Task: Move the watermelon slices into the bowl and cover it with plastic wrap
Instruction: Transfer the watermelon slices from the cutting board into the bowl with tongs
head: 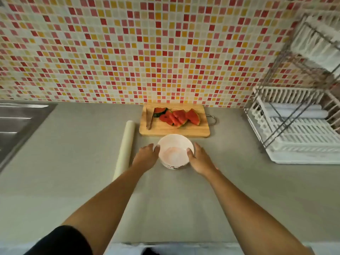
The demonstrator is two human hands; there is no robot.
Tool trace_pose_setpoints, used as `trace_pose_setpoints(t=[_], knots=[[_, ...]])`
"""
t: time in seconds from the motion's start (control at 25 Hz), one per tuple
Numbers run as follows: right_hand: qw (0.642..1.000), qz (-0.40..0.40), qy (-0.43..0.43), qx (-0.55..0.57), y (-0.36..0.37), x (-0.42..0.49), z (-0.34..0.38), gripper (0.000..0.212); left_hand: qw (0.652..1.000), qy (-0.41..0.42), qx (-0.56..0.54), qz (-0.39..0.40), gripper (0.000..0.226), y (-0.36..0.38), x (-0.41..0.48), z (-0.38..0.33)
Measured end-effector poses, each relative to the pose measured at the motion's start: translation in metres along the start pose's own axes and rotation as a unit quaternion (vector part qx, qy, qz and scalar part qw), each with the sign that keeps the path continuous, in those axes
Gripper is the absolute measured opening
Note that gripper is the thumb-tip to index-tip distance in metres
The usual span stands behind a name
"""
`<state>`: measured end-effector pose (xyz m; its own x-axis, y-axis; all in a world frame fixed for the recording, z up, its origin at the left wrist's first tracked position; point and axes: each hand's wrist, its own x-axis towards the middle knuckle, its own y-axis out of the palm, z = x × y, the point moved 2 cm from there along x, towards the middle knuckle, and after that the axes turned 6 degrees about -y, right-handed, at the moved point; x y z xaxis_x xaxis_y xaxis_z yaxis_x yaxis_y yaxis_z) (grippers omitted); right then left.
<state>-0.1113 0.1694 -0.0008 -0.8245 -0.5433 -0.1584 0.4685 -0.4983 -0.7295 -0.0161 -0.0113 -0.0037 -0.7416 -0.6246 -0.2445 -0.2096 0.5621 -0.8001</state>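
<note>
An empty white bowl (174, 144) stands on the grey counter just in front of a wooden cutting board (184, 130). My left hand (146, 157) grips its left side and my right hand (199, 160) grips its right side, thumbs over the rim. Several red watermelon slices (179, 117) with green rind lie in a row on the board, beside wooden tongs (150, 118) at its left end. A roll of plastic wrap (125, 148) lies lengthwise on the counter, left of my left hand.
A steel sink (16, 124) is set into the counter at the far left. A white dish rack (298, 124) on a metal frame stands at the right. The mosaic tile wall (128, 52) rises directly behind the board.
</note>
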Motion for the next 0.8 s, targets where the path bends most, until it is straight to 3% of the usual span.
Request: trace_pose_setpoints(t=[0.24, 0.48, 0.8], knots=[[0.995, -0.074, 0.053, 0.034, 0.019, 0.024, -0.005, 0.045, 0.991, -0.048, -0.124, 0.026, 0.052, 0.023, 0.019, 0.002], [0.981, -0.147, 0.073, 0.099, 0.028, 0.034, -0.011, 0.035, 0.990, -0.038, -0.139, -0.003, 0.044, 0.031, 0.034, 0.001], [0.978, -0.116, 0.080, 0.156, 0.021, 0.064, -0.020, 0.035, 0.981, -0.072, -0.178, 0.009, 0.045, 0.032, 0.059, -0.008]])
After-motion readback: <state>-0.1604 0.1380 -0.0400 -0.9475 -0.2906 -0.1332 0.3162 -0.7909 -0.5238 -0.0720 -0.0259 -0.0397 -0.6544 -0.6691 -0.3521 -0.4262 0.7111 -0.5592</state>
